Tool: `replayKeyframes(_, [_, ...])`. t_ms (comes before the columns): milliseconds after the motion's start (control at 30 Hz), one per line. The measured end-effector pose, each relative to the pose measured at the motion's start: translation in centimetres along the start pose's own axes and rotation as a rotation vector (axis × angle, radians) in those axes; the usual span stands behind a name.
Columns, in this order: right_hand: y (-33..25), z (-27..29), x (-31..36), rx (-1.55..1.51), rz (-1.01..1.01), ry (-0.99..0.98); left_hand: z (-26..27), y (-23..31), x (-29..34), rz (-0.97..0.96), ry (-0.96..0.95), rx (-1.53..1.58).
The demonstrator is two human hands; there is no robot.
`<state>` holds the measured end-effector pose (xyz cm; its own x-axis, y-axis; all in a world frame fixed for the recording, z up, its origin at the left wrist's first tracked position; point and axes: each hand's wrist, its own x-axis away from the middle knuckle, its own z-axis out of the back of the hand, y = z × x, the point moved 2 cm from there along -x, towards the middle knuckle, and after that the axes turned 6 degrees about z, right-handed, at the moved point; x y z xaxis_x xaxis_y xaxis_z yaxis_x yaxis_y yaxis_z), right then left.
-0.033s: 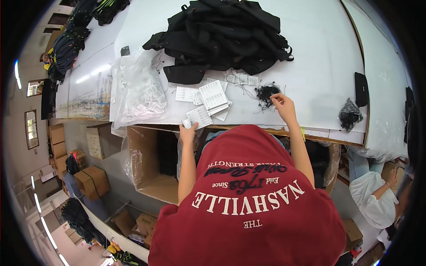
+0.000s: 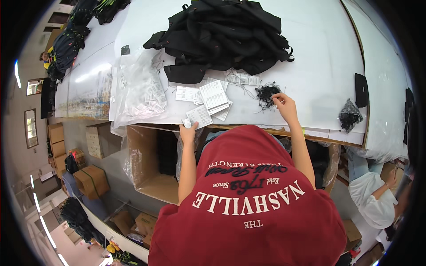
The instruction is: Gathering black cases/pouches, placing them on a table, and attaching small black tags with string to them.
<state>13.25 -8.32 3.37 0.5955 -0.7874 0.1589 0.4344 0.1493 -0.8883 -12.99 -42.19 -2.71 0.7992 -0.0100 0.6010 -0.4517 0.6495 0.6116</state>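
Note:
At the table's front edge my left hand (image 2: 188,128) is closed on a small white printed tag (image 2: 186,122). Right beside it lies a larger white printed card (image 2: 199,116), and more such sheets (image 2: 214,95) overlap just beyond. My right hand (image 2: 285,106) is at the right edge of a tangled heap of thin black tag strings (image 2: 266,93). Its fingers are pinched together; what sits between the fingertips is too small to make out. Farther back, between the sheets and the heap, are small white tags with strings (image 2: 243,79).
Black fabric items (image 2: 226,37) are piled at the back of the white table (image 2: 319,57). A clear plastic bag of white tags (image 2: 140,88) lies left, a bag of black strings (image 2: 349,116) right. An open carton (image 2: 144,177) stands under the edge. Another person (image 2: 375,197) is at right.
My right hand has shifted slightly to the right along the edge of the string heap. My left hand stays in place with the tag.

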Motion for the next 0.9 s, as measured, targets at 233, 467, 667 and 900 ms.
replayKeyframes(233, [0.4, 2.1, 0.8, -0.002, -0.04, -0.012, 1.2, 1.9, 1.9, -0.18, 0.024, 0.328])
replayKeyframes(467, [-1.7, 0.0, 1.8, 0.149, -0.087, -0.289, 3.0, 7.9, 3.0, -0.281, 0.107, 0.179])
replayKeyframes(667, [-1.5, 0.3, -1.1, 0.235, -0.078, -0.411, 8.6, -0.6, 4.5, -0.058, 0.405, 0.289])
replayKeyframes(900, [5.6, 6.5, -10.2, 0.372, -0.229, 0.015, 13.5, -19.3, 13.9, 0.248, 0.664, 0.17])
